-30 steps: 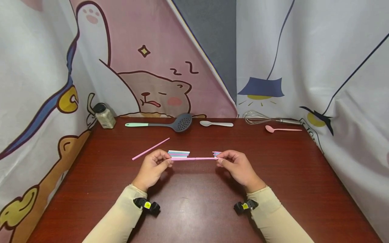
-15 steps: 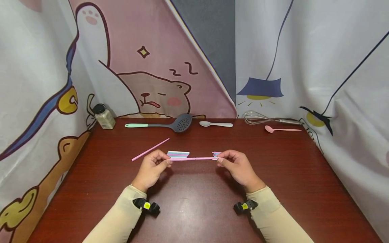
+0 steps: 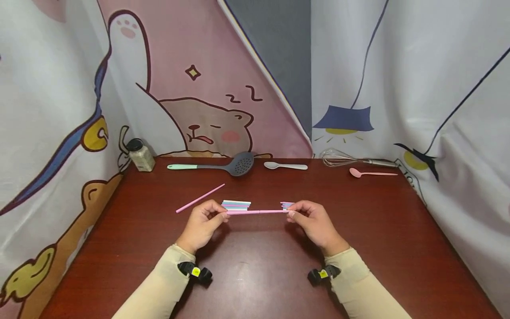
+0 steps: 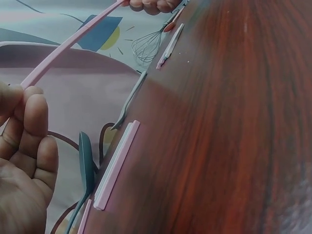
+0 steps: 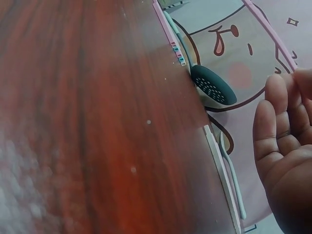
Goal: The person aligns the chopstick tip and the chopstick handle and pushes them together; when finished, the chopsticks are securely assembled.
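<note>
My left hand [image 3: 203, 225] pinches one end of a long pink straw [image 3: 259, 212] between thumb and fingers. The other end is pinched the same way by my right hand [image 3: 314, 225]. It stretches level between them, with a visible joint near its middle, and both wrist views show it raised off the table. Just behind it lies a row of short pink, blue and white straws [image 3: 237, 204]. Tips of more straws [image 3: 284, 204] show beside my right fingers, which hide the rest. A separate pink straw [image 3: 200, 198] lies slanted behind my left hand.
Along the back edge of the brown table [image 3: 247, 266] lie a slotted skimmer [image 3: 241, 164], a grey spoon [image 3: 285, 166], a whisk [image 3: 342, 157] and a pink spoon [image 3: 372, 173]. A black-lidded jar [image 3: 141, 156] stands at the back left. Printed curtains surround the table.
The head view has tilted slightly, so everything sits a little lower in it. Both hands keep the same hold on the pink straw.
</note>
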Demonstrator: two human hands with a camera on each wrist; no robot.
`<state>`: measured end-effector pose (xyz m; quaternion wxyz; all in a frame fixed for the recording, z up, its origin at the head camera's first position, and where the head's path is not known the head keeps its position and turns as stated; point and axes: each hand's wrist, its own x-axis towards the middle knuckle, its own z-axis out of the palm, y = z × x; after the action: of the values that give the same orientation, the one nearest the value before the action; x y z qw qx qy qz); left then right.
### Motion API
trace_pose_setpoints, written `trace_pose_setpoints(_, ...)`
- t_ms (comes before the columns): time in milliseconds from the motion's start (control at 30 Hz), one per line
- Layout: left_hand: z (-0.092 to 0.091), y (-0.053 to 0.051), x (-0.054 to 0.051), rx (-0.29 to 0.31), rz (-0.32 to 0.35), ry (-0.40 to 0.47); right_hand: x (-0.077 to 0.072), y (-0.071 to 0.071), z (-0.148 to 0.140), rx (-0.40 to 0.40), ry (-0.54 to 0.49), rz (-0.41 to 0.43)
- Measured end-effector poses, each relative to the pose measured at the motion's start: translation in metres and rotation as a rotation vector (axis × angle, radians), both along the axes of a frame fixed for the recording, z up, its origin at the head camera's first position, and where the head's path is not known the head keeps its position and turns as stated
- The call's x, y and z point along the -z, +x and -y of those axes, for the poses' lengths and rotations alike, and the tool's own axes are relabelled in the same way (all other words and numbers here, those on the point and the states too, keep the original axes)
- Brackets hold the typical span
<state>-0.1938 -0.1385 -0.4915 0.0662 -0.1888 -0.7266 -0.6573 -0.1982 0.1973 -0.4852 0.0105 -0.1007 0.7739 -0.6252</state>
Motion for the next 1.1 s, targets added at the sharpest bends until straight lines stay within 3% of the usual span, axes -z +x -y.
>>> trace_pose_setpoints(333, -0.0008, 0.0033, -0.0013, -0.015, 0.020, -0.017, 0.0021, 0.0011, -0.0020, -0.003, -0.009, 0.053)
trace_pose_setpoints(800, -0.0012, 0.0008, 0.0005, 0.001, 0.011, 0.014, -0.0016, 0.0013, -0.0015, -0.003, -0.014, 0.004)
trace_pose_setpoints(1100, -0.0007, -0.0011, 0.0020, 0.002, 0.031, 0.052, -0.0039, 0.0022, 0.0001, -0.013, 0.007, 0.018)
